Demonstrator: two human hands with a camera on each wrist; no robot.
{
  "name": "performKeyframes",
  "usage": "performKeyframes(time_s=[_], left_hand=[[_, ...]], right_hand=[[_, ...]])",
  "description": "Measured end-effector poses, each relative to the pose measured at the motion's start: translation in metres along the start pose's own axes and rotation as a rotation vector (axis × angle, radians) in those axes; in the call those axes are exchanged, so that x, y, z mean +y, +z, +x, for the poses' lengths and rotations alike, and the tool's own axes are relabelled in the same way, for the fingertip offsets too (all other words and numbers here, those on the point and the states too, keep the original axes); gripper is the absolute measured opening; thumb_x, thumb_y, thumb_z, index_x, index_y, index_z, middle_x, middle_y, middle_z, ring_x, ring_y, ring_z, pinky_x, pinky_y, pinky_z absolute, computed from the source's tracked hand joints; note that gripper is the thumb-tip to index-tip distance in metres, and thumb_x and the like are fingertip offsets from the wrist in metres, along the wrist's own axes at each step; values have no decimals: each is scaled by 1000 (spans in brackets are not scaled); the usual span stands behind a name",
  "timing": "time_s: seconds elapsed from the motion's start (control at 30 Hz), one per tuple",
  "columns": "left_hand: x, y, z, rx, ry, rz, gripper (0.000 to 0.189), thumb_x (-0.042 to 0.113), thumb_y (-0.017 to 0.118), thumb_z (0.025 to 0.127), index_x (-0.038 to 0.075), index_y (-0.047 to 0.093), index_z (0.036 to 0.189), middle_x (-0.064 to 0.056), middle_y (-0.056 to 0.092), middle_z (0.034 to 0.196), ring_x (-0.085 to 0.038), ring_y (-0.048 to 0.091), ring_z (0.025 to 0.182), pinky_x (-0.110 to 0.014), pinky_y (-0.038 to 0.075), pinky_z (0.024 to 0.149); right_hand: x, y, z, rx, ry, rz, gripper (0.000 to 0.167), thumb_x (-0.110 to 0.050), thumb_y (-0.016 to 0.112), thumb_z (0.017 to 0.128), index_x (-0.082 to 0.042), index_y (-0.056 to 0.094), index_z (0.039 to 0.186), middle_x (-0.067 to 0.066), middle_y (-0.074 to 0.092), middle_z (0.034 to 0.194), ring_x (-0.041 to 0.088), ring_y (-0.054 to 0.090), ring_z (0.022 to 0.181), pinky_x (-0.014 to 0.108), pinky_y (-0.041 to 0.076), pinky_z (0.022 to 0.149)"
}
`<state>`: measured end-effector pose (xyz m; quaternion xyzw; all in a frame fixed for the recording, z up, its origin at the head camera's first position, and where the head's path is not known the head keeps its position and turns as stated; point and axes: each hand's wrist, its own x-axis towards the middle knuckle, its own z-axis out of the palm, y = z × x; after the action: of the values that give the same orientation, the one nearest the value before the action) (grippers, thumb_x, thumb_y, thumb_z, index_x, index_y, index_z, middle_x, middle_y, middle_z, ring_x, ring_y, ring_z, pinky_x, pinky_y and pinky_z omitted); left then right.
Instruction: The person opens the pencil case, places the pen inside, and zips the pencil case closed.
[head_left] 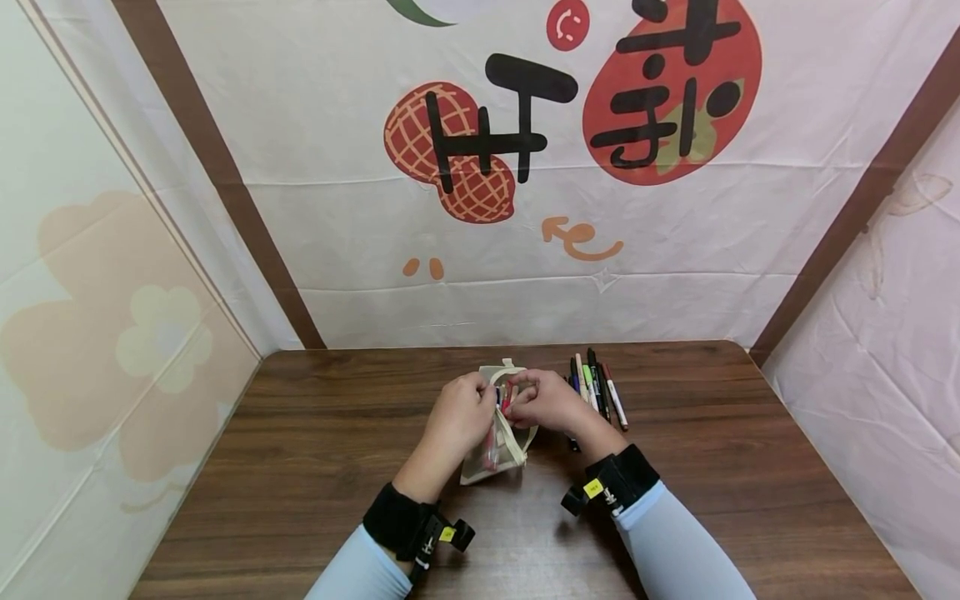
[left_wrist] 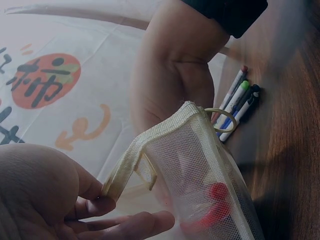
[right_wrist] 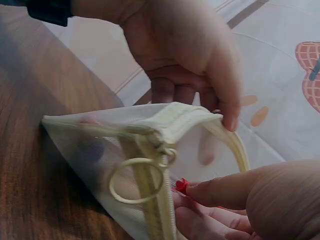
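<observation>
A cream mesh zipper pouch (head_left: 474, 470) stands tilted on the table, its mouth unzipped. With thumb and fingers, my left hand (head_left: 465, 410) pinches the zipper edge on the left side of the mouth. My right hand (head_left: 551, 402) reaches into the mouth from the right, and its thumb and fingers pinch the end of a red pen (right_wrist: 181, 186); most of that pen is hidden. Red items show through the mesh (left_wrist: 212, 210) in the left wrist view. A round zipper pull ring (right_wrist: 136, 199) hangs at the pouch's corner.
Several pens and markers (head_left: 592, 385) lie side by side on the brown wooden table (head_left: 337, 450), just right of my right hand. Behind the table hangs a white printed cloth (head_left: 360, 308), with more cloth on both sides.
</observation>
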<state>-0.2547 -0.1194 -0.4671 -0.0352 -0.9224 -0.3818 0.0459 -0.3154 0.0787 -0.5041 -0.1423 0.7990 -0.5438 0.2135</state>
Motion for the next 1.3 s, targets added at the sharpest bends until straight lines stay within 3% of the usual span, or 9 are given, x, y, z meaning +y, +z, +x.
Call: performKeyframes(time_s=[0.17, 0.37, 0.53, 0.63, 0.8, 1.03, 1.3], left_hand=[[0, 0, 0, -1, 11, -2, 28, 19, 58, 113, 8, 70, 90, -8, 66, 84, -21, 60, 73, -35, 48, 66], [1, -1, -1, -8, 4, -2, 27, 18, 56, 113, 7, 74, 97, -8, 70, 90, -21, 63, 77, -35, 50, 69], [0, -1, -1, -2, 4, -2, 26, 17, 57, 113, 7, 73, 95, -8, 69, 88, -21, 63, 76, -35, 50, 68], [1, -2, -2, -4, -3, -6, 26, 17, 57, 113, 7, 72, 95, -9, 69, 88, -22, 62, 75, -34, 50, 67], [2, -4, -3, -19, -20, -10, 26, 18, 56, 114, 6, 73, 99, -10, 70, 91, -22, 62, 75, -34, 49, 66], [2, -4, -2, -19, -27, -3, 25, 19, 57, 114, 6, 73, 99, -10, 70, 92, -22, 62, 75, -35, 49, 66], [2, -4, -2, -3, -12, 14, 26, 19, 59, 113, 8, 73, 95, -8, 69, 88, -22, 62, 76, -36, 51, 68]], right_hand=[[-1, 3, 1, -16, -48, -72, 55, -11, 79, 103, 0, 62, 155, 4, 84, 91, 11, 77, 81, 29, 64, 81], [-3, 3, -2, -71, -64, -88, 36, -9, 75, 105, -2, 73, 140, 1, 85, 92, 10, 77, 84, 28, 60, 79], [-4, 4, -3, -163, -91, -162, 25, -3, 70, 102, 0, 78, 126, -6, 70, 82, 9, 55, 71, 26, 50, 71], [-4, 4, -3, -187, -97, -178, 23, -3, 69, 103, -1, 80, 123, -4, 74, 87, 10, 55, 71, 27, 51, 70], [-2, 2, -3, -162, -65, -86, 15, -6, 75, 105, 0, 81, 118, 7, 83, 95, 14, 76, 76, 35, 68, 76], [-1, -11, -3, -146, -31, -50, 16, -9, 74, 107, 3, 78, 117, 13, 84, 97, 18, 79, 78, 39, 70, 76], [-5, -48, -13, 34, 14, -67, 29, -17, 71, 111, 8, 75, 126, 22, 82, 102, 20, 80, 80, 48, 71, 82]])
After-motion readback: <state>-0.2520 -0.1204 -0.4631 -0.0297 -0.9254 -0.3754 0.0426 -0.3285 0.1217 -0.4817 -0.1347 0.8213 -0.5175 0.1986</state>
